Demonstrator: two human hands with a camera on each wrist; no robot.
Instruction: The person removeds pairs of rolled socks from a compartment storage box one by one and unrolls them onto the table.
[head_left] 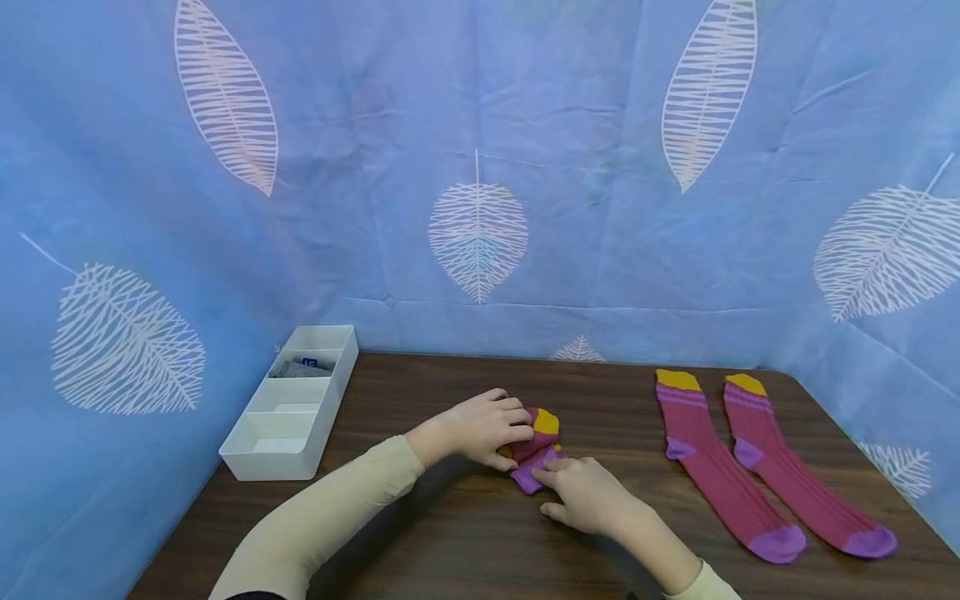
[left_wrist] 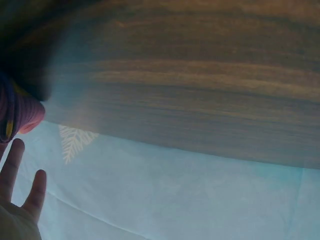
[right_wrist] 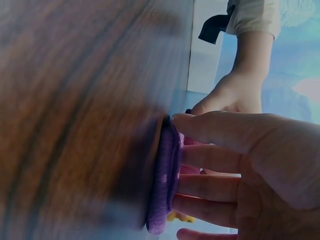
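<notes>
Head view shows the left hand [head_left: 487, 427], fingers loosely spread, touching a folded sock [head_left: 537, 447] on the table [head_left: 450, 550]; the right hand [head_left: 588, 496], fingers nearly straight, touches its purple end.

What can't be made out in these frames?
Sock bundle, how many socks: head view, left hand and right hand cover part.
Left hand's hold: left wrist view, left edge cuts off the hand and bundle.
Bundle's maroon part: right wrist view, mostly behind right-hand fingers.
Label on the grey item in the white box: head view, too small to read.
</notes>
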